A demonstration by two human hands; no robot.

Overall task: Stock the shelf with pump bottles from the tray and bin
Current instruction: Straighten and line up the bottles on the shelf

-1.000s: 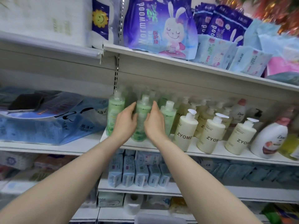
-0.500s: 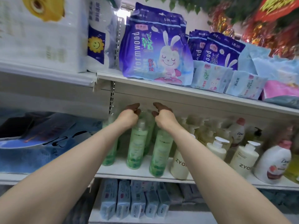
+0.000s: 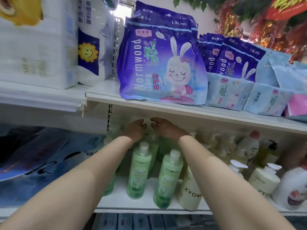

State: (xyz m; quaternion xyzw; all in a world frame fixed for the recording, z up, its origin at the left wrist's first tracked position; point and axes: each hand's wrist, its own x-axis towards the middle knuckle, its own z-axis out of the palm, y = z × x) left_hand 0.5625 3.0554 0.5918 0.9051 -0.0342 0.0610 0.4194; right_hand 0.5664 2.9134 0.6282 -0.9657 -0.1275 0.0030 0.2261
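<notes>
Pump bottles are already lined up on the middle shelf (image 3: 149,205), so a good chunk of the stocking looks done from what I can see. Nearest the front edge stand two green bottles (image 3: 167,178), side by side, with a cream bottle (image 3: 191,193) marked ZYOM-something just to their right and another cream one (image 3: 264,181) further along, next to a round white bottle (image 3: 292,190). Both arms reach over the front row into the back of the shelf. My left hand (image 3: 135,130) and right hand (image 3: 166,128) sit close together above the green bottles in the rear rows, fingers bent downward, but it's dark and blurry back there, so I honestly can't tell if either one is clamped on a bottle top or just touching it. My guess is they're nudging back-row bottles into place. No tray or bin shows up anywhere in view, so no idea how many bottles are left to bring over. Up top sits a purple bunny pack (image 3: 159,63) with paper rolls (image 3: 89,44) off to its left.
</notes>
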